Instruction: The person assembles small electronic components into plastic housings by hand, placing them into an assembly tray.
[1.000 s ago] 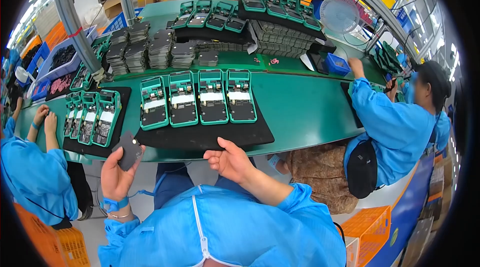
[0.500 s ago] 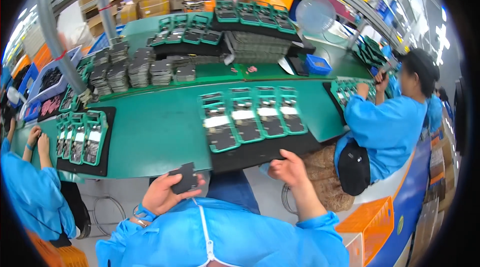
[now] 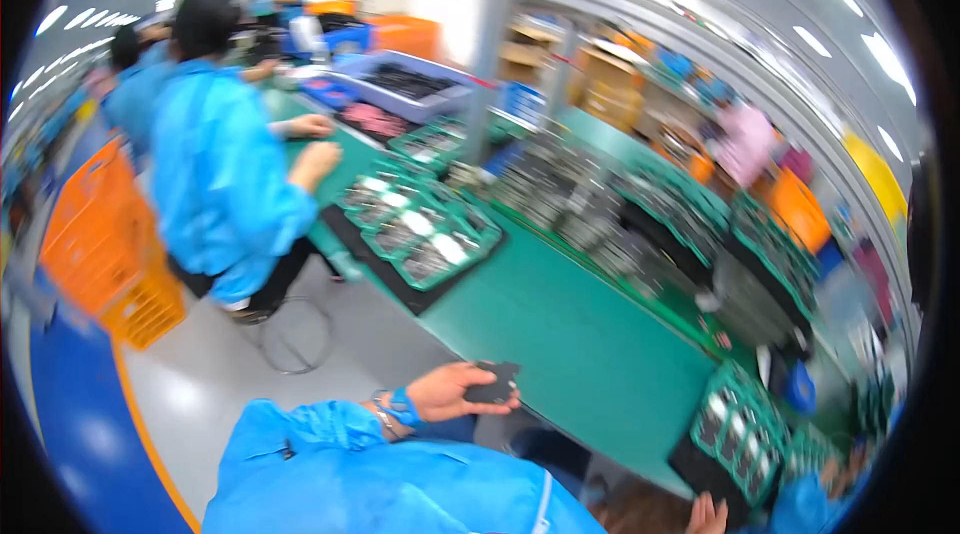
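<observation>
A thin dark grey plate [image 3: 494, 383] with a notched edge is pinched between the thumb and fingers of my left hand [image 3: 443, 394], just off the table's front edge. Low in the picture, my right hand [image 3: 708, 515] shows only its fingers, slightly apart with nothing visible in them. It is nearest to a black mat [image 3: 692, 466] that bears a row of green frames [image 3: 742, 426] with dark and shiny parts in them. A second mat [image 3: 390, 276] at the left carries similar green frames [image 3: 418, 229].
The green table [image 3: 590, 399] runs diagonally. Stacks of dark plates [image 3: 560, 184] line its far side. A co-worker in blue [image 3: 215, 179] stands at the left beside orange crates [image 3: 100, 234]. A lilac bin [image 3: 400, 84] of black parts sits beyond. A metal post [image 3: 490, 54] rises there.
The view has swung left, bringing the left co-worker and mat closer to the middle. My left hand still holds the plate; my right hand now sits at the lower right edge.
</observation>
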A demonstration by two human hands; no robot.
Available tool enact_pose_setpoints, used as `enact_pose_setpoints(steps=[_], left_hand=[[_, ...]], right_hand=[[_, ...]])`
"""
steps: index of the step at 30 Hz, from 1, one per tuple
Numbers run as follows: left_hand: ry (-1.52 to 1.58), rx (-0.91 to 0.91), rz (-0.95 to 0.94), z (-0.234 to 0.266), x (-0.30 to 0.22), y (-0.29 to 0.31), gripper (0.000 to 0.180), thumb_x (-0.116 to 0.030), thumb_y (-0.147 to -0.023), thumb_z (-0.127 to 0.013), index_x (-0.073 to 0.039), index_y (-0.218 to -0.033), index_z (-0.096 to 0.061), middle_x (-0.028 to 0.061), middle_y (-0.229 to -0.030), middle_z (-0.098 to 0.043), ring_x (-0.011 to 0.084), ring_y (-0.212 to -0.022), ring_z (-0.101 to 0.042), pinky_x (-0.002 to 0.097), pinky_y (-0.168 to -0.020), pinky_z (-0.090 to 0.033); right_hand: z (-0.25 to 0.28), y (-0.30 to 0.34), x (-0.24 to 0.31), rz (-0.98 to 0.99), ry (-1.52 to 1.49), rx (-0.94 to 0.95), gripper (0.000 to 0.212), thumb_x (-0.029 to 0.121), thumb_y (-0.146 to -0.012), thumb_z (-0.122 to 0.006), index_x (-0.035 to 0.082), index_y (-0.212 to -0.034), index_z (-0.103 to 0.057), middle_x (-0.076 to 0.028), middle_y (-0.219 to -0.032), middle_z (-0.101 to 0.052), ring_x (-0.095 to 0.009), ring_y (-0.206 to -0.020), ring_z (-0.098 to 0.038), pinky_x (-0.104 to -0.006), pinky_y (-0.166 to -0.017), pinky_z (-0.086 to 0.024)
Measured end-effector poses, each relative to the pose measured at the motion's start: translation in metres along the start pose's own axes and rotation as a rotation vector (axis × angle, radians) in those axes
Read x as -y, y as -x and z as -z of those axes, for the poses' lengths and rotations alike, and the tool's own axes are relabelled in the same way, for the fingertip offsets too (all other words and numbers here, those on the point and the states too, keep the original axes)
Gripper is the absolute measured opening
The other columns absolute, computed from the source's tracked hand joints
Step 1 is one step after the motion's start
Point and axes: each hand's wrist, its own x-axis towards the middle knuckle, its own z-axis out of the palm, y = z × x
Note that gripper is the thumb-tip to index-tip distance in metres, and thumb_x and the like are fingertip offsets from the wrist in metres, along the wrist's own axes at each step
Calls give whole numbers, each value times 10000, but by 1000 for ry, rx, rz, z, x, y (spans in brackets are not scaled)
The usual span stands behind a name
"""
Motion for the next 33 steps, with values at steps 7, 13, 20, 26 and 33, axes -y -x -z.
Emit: enact_pose_setpoints(steps=[7, 13, 20, 26, 33], left_hand=[[114, -100, -152, 19, -18, 35, 366, -72, -947, -399, 107, -1265, -377, 261, -1220, -489, 393, -1133, -513, 431, -977, -455], [270, -207, -299, 29, -28, 78, 377, -6, -915, -354, 120, -1270, -351, 294, -1246, -452, 434, -1151, -482, 457, -992, -438], [294, -253, -391, 65, -27, 109, 390, 0, -911, -346, 104, -1286, -327, 308, -1249, -433, 441, -1161, -467, 464, -1007, -423], [290, -302, -344, 59, -24, 110, 376, -26, -926, -367, 110, -1276, -342, 299, -1250, -440, 440, -1157, -471, 450, -1005, -429], [285, -289, -301, 57, -19, 106, 355, -31, -932, -374, 116, -1256, -371, 287, -1229, -467, 425, -1137, -497, 443, -984, -451]], right_hand=[[-211, 128, -148, 202, 613, 985, 212, 117, -883, -570, 94, -1089, -531, -66, -921, -604, -184, -749, -608, -287, -598, -495], [-361, 203, -236, -67, 613, 1252, 569, 145, -885, -551, -63, -1334, -269, -219, -1155, -505, -290, -773, -643, -331, -562, -543], [-424, 211, -279, -539, 515, 1205, 214, 90, -858, -502, -15, -1028, -427, -252, -1060, -557, -336, -881, -621, -427, -724, -537], [-445, 217, -289, -650, 567, 1155, 142, 98, -869, -485, -11, -948, -439, -244, -949, -587, -309, -834, -619, -403, -685, -539], [-461, 218, -293, -728, 589, 1099, 148, 113, -863, -524, -8, -864, -439, -170, -776, -547, -237, -644, -575, -325, -549, -512]])
